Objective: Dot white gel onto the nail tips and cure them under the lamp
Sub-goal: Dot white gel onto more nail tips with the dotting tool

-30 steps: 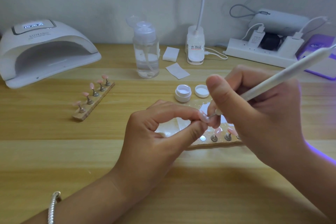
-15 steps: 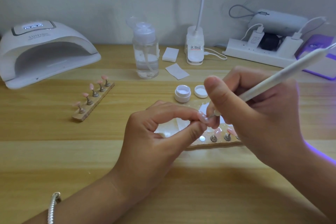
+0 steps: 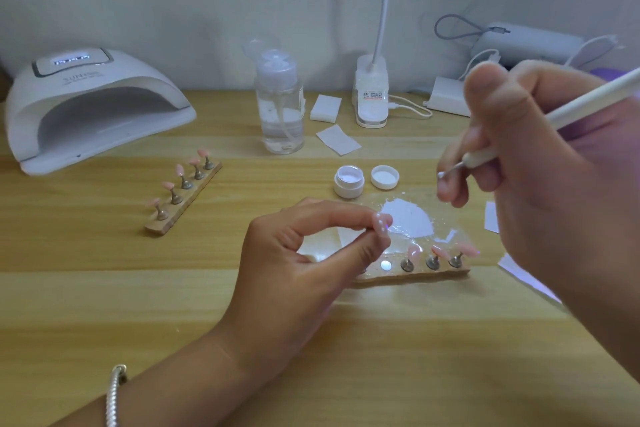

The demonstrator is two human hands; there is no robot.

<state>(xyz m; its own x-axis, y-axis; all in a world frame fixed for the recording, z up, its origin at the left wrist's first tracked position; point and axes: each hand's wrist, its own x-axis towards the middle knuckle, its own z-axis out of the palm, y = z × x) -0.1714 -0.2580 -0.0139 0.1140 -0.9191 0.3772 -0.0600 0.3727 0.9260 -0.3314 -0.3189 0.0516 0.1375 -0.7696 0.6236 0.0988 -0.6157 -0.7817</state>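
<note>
Home nail desk: curing lamp, nail tips.

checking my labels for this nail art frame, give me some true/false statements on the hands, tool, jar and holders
1. The left hand pinches a nail tip. True.
2. The dotting tool touches that nail tip. False: the right hand holds it apart, its end up and to the right of the tip.
3. The gel jar is open, its lid beside it. True.
4. The far holder sits inside the lamp. False: it lies on the table in front of the lamp.
</note>
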